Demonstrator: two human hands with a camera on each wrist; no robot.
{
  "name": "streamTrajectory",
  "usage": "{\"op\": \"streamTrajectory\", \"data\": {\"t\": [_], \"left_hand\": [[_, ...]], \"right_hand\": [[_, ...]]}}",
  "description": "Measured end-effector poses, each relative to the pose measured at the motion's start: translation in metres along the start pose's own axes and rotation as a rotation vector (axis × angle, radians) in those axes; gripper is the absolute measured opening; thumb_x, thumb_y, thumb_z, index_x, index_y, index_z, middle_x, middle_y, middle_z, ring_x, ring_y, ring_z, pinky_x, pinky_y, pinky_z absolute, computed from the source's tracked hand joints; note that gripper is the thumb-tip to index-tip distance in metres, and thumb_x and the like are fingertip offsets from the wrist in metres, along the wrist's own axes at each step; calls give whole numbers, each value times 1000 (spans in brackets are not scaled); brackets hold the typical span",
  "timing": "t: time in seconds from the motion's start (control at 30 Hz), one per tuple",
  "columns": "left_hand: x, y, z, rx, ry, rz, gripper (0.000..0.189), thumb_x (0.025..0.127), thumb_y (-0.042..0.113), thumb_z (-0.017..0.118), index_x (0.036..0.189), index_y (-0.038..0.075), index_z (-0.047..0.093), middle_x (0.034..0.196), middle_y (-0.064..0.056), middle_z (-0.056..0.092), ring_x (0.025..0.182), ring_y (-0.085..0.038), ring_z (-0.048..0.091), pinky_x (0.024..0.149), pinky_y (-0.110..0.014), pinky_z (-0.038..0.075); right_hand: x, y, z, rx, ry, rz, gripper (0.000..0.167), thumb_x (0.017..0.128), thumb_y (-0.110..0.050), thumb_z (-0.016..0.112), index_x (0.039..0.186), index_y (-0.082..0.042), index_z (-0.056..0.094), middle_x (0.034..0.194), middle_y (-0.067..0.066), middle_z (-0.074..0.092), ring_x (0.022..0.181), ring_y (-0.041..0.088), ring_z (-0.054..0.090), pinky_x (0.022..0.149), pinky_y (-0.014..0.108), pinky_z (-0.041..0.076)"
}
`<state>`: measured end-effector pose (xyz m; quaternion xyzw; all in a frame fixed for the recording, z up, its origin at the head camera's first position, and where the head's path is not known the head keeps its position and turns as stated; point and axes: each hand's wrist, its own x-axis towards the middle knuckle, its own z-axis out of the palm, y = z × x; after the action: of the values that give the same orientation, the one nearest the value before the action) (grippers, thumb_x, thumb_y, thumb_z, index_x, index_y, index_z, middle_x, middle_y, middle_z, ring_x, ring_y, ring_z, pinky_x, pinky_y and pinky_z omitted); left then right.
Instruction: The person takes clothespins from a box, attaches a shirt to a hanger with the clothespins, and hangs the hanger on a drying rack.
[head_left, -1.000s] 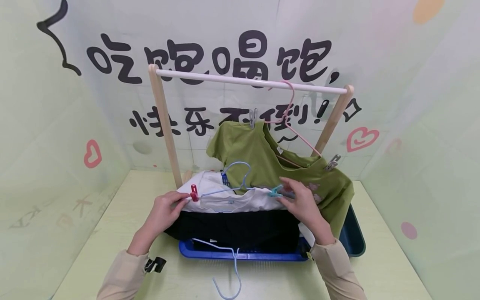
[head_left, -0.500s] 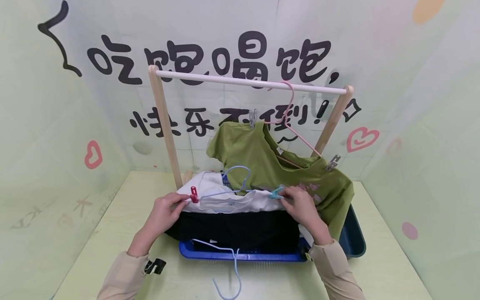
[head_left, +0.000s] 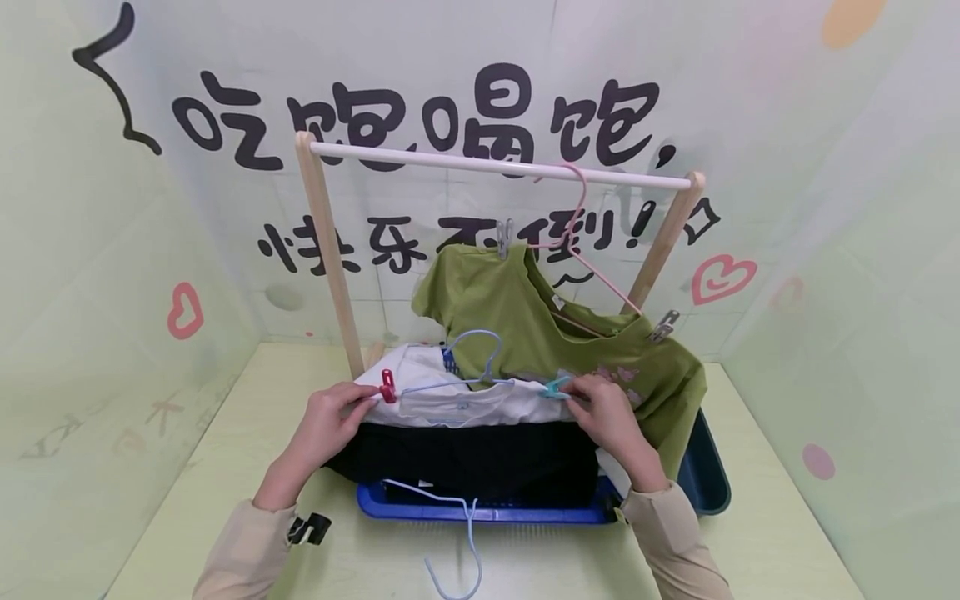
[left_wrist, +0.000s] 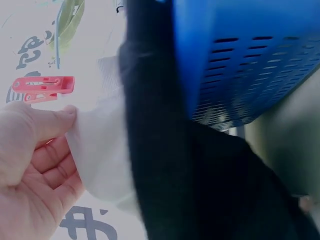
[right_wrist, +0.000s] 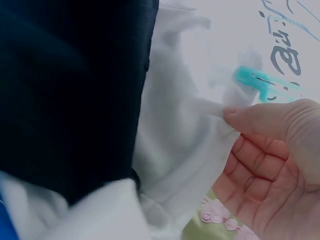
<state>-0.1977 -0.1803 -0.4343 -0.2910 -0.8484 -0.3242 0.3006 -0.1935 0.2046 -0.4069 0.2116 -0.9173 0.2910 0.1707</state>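
our left hand (head_left: 332,417) and right hand (head_left: 606,410) pinch a clipped, unhung white fabric shirt (head_left: 519,407); a green fabric shirt (head_left: 487,304) hangs at one o'clock.

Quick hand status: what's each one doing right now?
Left hand: pinching the white shirt beside the red clip.
Right hand: pinching the same shirt beside the teal clip.
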Motion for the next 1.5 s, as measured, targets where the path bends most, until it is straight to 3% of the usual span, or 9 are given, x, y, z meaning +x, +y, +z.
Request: {"op": "streamTrajectory", "data": {"t": [0.27,0.53,0.8,1.23,1.5], "left_hand": [[23,-1,-5,-5,-1,31,18,67,-12,75,84,-7,69,76,-14,67,66,-23,62,55,-34,52],[42,4,-9,-9,32,77,20,67,-15,74,85,-8,69,81,-17,69,70,-27,66,58,-38,53],[68,5,-9,-20,40,47,16,73,-13,71,88,-8,69,83,-18,69,74,-29,66,61,-41,53],[115,11,0,-55,130,55,13,77,-10,70,90,-10,69,85,-23,68,77,-35,65,69,-45,52],[140,14,5,-73,140,19,15,78,-10,67,94,-12,67,88,-25,67,78,-37,64,71,-45,52]], "right_hand": [[1,-4,-14,-56,71,-64,12,77,4,73,81,-6,68,76,3,63,70,17,58,61,32,49],[6,-13,-31,-133,162,-111,14,74,2,75,82,-7,68,75,2,62,67,14,56,57,32,48],[15,-18,-47,-156,271,-170,15,72,7,75,82,-2,67,77,8,64,70,21,60,59,37,50],[26,-21,-67,-167,365,-159,9,76,6,71,82,1,66,75,12,63,68,26,58,60,38,48],[33,-26,-78,-182,422,-129,7,77,4,72,83,4,68,76,15,64,70,29,61,63,40,51]]}}
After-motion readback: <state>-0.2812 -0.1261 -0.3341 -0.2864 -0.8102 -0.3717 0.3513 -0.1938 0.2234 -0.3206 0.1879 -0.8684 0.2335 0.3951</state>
